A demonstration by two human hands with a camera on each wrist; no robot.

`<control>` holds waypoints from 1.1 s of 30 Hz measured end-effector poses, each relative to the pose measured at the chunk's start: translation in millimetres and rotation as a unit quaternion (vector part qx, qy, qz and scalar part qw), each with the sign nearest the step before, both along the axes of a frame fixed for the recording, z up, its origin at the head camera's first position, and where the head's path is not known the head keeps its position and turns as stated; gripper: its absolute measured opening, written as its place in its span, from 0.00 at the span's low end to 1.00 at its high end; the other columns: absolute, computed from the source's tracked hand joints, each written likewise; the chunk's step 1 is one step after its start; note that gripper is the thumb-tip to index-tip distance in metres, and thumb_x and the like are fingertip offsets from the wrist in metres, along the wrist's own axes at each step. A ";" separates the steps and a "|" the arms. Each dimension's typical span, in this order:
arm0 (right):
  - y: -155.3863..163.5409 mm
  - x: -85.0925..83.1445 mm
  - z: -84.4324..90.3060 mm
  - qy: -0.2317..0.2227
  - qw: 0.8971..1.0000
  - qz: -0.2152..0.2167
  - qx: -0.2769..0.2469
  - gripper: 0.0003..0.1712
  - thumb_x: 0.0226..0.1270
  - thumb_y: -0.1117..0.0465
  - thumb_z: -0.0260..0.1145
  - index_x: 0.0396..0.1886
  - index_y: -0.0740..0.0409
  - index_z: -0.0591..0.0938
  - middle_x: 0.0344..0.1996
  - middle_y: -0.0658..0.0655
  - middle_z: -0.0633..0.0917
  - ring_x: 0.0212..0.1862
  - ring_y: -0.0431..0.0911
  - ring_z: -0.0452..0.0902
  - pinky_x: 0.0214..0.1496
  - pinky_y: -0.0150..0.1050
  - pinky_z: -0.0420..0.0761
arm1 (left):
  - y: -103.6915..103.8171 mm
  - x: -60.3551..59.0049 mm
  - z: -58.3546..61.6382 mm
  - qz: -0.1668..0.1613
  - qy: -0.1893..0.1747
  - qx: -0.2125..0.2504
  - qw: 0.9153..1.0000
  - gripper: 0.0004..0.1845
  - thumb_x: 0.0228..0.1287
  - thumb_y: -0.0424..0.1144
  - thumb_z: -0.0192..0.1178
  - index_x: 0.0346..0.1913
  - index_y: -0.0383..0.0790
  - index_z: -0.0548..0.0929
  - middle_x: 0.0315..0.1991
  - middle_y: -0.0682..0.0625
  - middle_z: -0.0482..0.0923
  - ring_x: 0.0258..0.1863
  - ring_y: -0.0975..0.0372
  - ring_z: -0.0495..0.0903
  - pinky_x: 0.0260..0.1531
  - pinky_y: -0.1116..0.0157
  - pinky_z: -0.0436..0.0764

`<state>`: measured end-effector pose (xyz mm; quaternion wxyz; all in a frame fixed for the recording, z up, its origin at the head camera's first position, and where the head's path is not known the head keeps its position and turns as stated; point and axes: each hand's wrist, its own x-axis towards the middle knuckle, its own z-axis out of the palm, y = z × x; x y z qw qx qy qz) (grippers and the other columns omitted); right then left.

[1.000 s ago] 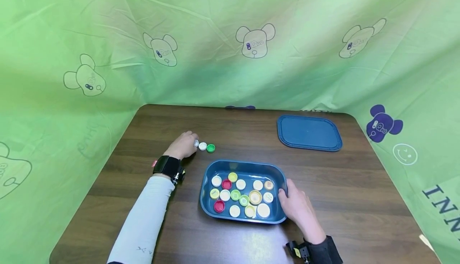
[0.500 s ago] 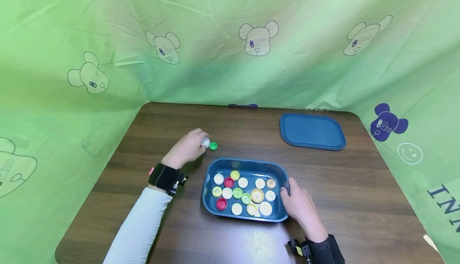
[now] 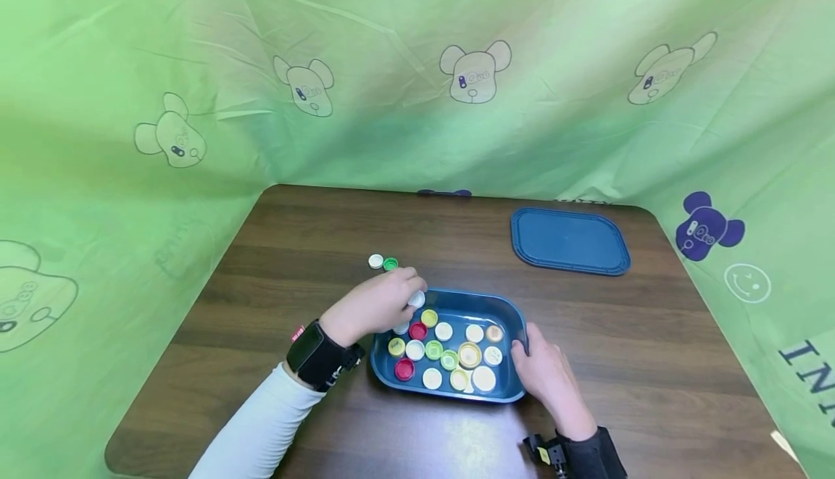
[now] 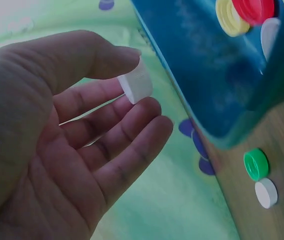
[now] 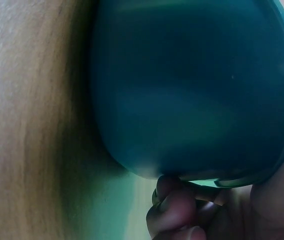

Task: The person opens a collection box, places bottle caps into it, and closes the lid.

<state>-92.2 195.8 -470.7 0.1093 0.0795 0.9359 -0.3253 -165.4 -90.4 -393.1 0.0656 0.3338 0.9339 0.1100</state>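
Observation:
Over the left back corner of a blue tray point(image 3: 450, 394), my left hand point(image 3: 375, 303) pinches a white bottle cap point(image 4: 137, 82) between thumb and fingers. The cap point(image 3: 417, 299) also shows at the fingertips in the head view. My right hand point(image 3: 544, 372) grips the tray's right end, thumb at the rim and fingers curled round the outside in the right wrist view. Inside the tray lie several caps in white, yellow, red, green and tan, among them a red cap point(image 3: 404, 369) and a large cream cap point(image 3: 470, 354). My left hand partly hides a white cap there.
A white cap point(image 3: 375, 261) and a green cap point(image 3: 391, 264) lie side by side on the wooden table point(image 3: 313, 225), behind the tray. A flat blue lid point(image 3: 570, 240) rests at the back right. A green printed cloth point(image 3: 391, 138) hangs round the table.
My left hand picked up a white cap from the table and carried it right and towards me, over the tray's edge. The right hand keeps its hold on the tray.

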 end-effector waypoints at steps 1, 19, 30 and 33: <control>0.0 0.0 -0.1 -0.001 1.000 -0.001 0.000 0.15 0.78 0.58 0.52 0.54 0.63 0.70 0.36 0.63 0.79 0.30 0.49 0.75 0.26 0.39 0.74 | 1.9 2.6 -0.4 -0.005 0.000 -0.005 1.000 0.18 0.66 0.38 0.68 0.56 0.37 0.83 0.48 0.48 0.79 0.46 0.61 0.77 0.53 0.63 0.82; 0.4 1.0 1.1 -0.011 1.000 -0.002 -0.005 0.14 0.78 0.58 0.52 0.53 0.63 0.70 0.32 0.61 0.77 0.29 0.49 0.74 0.26 0.39 0.73 | 18.0 23.6 -6.6 -0.052 0.009 -0.054 0.997 0.16 0.65 0.40 0.69 0.54 0.41 0.85 0.45 0.51 0.80 0.42 0.63 0.75 0.47 0.67 0.81; 1.1 1.1 0.8 -0.002 1.000 0.002 -0.008 0.14 0.78 0.58 0.52 0.53 0.64 0.70 0.31 0.60 0.76 0.28 0.48 0.74 0.25 0.39 0.72 | 17.1 19.7 -12.4 -0.045 -0.007 -0.043 0.998 0.17 0.66 0.36 0.66 0.57 0.40 0.84 0.48 0.50 0.80 0.45 0.62 0.76 0.51 0.65 0.81; 1.2 1.0 0.9 -0.002 1.000 0.002 -0.009 0.14 0.78 0.58 0.52 0.53 0.63 0.70 0.30 0.60 0.76 0.28 0.48 0.73 0.25 0.39 0.72 | 14.6 18.7 -11.5 -0.037 -0.012 -0.031 0.999 0.17 0.66 0.36 0.67 0.57 0.40 0.84 0.47 0.50 0.80 0.43 0.62 0.76 0.50 0.66 0.81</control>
